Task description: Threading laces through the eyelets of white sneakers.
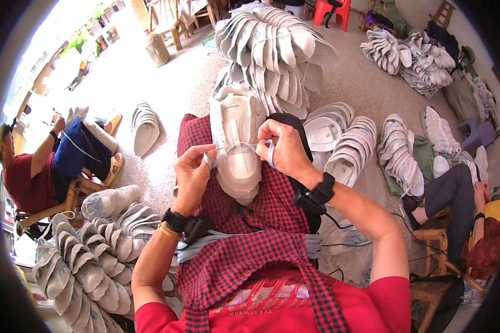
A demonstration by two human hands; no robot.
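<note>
Counted one shoe [234, 130] on the apron [280, 211], one basket [158, 51] far left, one red stool [330, 11] far. Unable to count stacked shoes [266, 41], overlapping far, right and near left. With left hand [193, 172], pinching lace [270, 155] between narrowed fingers at shoe's left edge. With right hand [288, 149], likewise, at right edge. Found shoe between both sets of fingers, lace crossing over it.

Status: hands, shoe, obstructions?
Left hand, right hand: both pinch pale-blue flat lace. White mesh-toed shoe: over red-and-black checked apron, toe toward wearer. No obstruction seen.
</note>
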